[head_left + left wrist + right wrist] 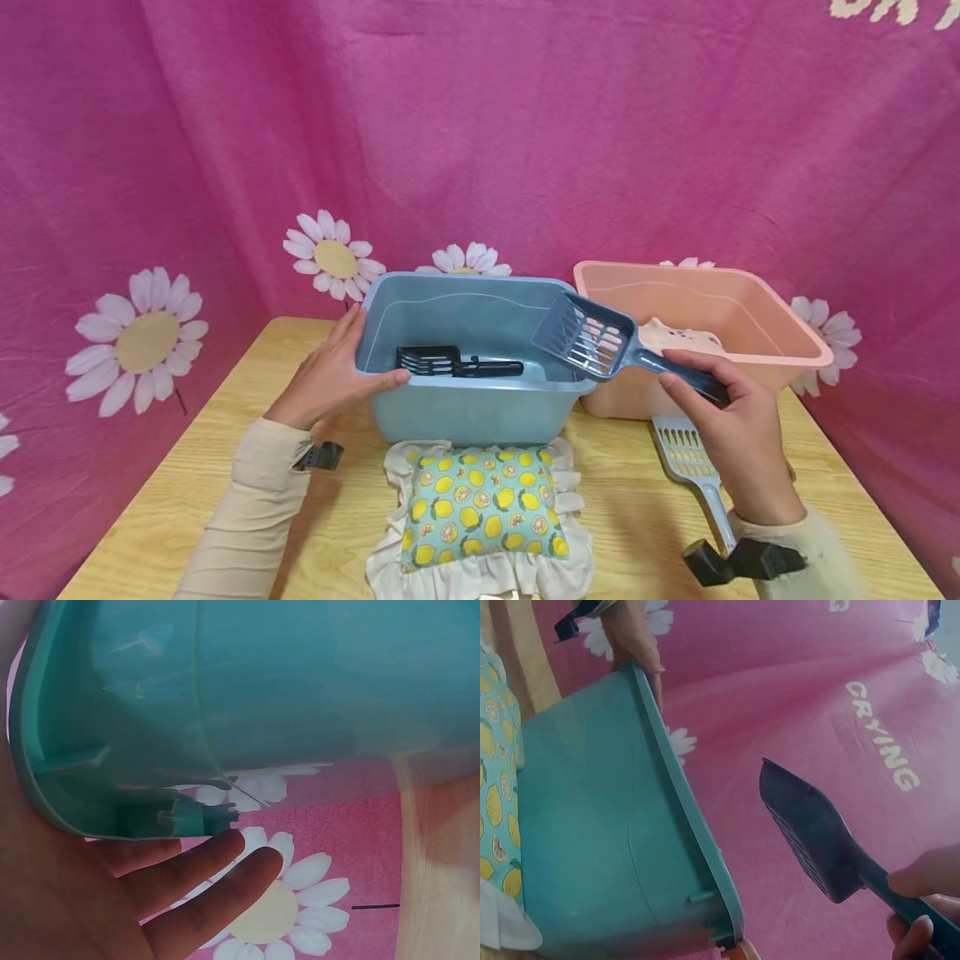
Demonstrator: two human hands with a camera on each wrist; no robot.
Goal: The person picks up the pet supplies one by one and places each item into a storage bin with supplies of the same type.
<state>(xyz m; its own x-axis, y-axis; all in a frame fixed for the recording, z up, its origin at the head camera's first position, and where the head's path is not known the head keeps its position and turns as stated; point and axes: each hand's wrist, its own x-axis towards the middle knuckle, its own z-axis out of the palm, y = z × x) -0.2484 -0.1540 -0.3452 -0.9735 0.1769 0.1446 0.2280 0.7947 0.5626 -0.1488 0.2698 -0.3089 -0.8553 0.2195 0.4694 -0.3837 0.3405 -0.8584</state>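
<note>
In the head view, a dark blue slotted litter scoop [592,337] is held by its handle in my right hand [738,433], thumb on top. Its head is tilted above the right end of the blue litter box [472,417]. My left hand [330,375] grips that box's left corner, thumb along the front rim and fingers on the outer side. The left wrist view has these fingers [214,892] just under the lip. Inside the box lies a black slotted scoop [487,367]. The right wrist view shows the held scoop [802,832] in front of the pink cloth.
An orange-pink litter box [750,317] with a pale cat-faced item [678,337] in it stands to the right. A light blue-grey scoop [682,454] lies before it, partly behind my right hand. A frilled lemon-print cushion [483,508] sits in front, on the wooden table [202,500].
</note>
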